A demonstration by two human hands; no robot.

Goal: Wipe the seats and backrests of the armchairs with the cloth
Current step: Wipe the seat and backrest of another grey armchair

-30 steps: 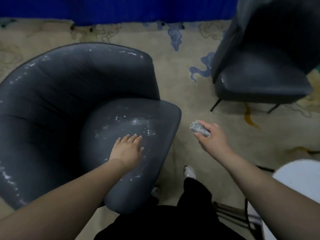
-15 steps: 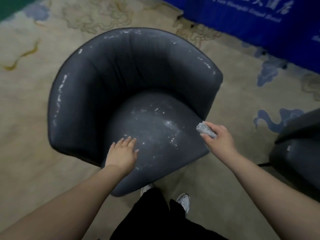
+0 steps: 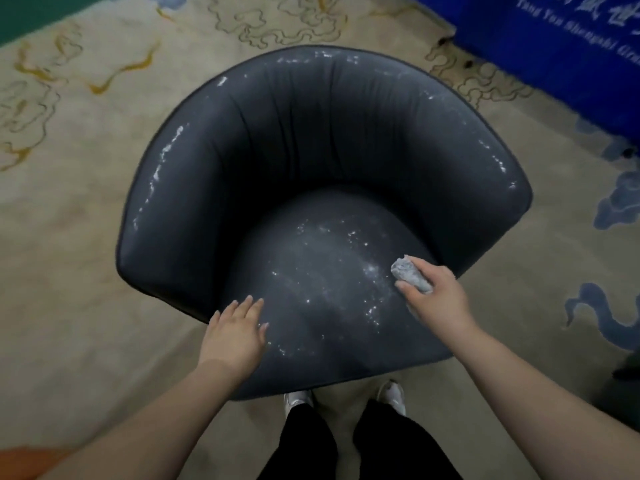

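A dark grey tub armchair fills the middle of the head view, its curved backrest at the top. White powdery specks dot its seat and the rim of the backrest. My right hand holds a bunched grey cloth over the right side of the seat, at the specks. My left hand rests flat on the seat's front left edge, fingers straight.
The chair stands on a beige carpet with yellow and blue cloud patterns. A blue banner with white lettering runs along the upper right. My legs in black trousers and white shoes are just below the seat's front.
The view swung so the chair sits centred and the second armchair left the frame. My right hand carried the cloth from beside the seat onto its right side. My left hand stays on the seat.
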